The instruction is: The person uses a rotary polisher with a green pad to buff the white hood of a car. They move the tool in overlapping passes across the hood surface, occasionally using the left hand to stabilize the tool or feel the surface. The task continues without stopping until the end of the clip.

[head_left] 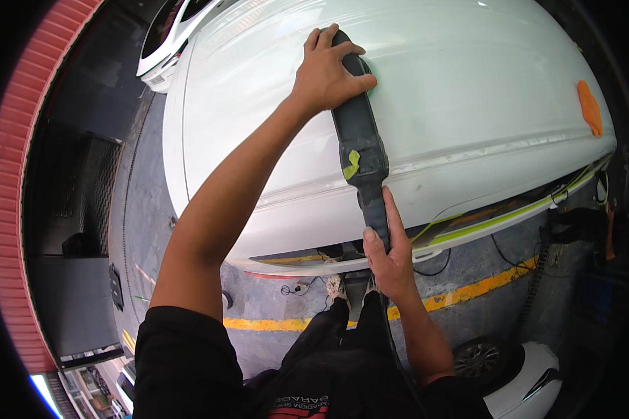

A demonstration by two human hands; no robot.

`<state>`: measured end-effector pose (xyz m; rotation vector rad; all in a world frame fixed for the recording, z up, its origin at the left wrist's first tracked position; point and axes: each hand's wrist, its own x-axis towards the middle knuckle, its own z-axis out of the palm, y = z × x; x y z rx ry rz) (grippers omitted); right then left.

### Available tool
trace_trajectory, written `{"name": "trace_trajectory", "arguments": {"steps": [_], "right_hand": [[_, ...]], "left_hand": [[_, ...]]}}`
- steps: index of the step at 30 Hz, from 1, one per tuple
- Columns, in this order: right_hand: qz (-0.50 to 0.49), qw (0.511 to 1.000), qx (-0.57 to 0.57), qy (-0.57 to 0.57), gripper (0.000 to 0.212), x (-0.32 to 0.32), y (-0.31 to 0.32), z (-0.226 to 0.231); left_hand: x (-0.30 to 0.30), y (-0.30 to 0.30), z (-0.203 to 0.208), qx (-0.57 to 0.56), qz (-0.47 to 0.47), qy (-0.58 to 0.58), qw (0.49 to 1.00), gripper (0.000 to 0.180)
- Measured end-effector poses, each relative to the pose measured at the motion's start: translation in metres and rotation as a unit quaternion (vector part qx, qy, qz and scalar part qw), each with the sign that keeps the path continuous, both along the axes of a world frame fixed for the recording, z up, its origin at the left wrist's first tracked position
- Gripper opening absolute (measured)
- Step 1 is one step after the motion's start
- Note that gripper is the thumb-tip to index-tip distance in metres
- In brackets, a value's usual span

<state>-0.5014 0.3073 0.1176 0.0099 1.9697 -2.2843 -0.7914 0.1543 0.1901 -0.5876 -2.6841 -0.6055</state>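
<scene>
A long black polishing machine lies across the white car panel, its head pointing away from me. My left hand is spread over the far end of the machine, fingers wrapped round its rim and pressing on it. My right hand is closed round the narrow handle near the panel's front edge, thumb and forefinger along its sides. A scrap of yellow-green tape sticks to the machine's body. The head's underside, against the panel, is mostly hidden.
An orange cloth lies on the panel's right side. Yellow-green masking tape runs along the car's near edge. Cables lie on the grey floor, which has a yellow line. Another white car stands at the lower right.
</scene>
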Motion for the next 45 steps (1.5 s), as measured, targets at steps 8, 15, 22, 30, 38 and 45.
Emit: {"name": "trace_trajectory", "arguments": {"steps": [8,15,22,30,38,45], "right_hand": [[0.174,0.983,-0.051,-0.008,0.076,0.022,-0.106,0.006],[0.207,0.977,-0.011,0.046,0.074,0.016,-0.195,0.004],[0.194,0.98,0.041,-0.006,0.069,0.013,-0.142,0.038],[0.099,0.993,0.045,-0.054,0.064,0.013,-0.03,0.055],[-0.046,0.992,0.002,-0.118,0.069,0.008,0.056,0.076],[-0.087,0.992,0.024,-0.085,0.069,0.012,0.055,0.069]], "left_hand": [[0.08,-0.182,-0.008,0.03,0.114,-0.035,0.992,0.061],[0.11,-0.303,-0.014,0.098,0.162,-0.047,0.981,0.06],[0.095,-0.248,-0.005,0.08,0.133,-0.042,0.987,0.058],[0.064,-0.091,-0.003,0.058,0.112,-0.029,0.992,0.059],[0.027,0.055,0.009,0.117,0.039,-0.076,0.989,0.063],[0.02,0.076,0.017,0.116,0.003,-0.117,0.986,0.065]]}}
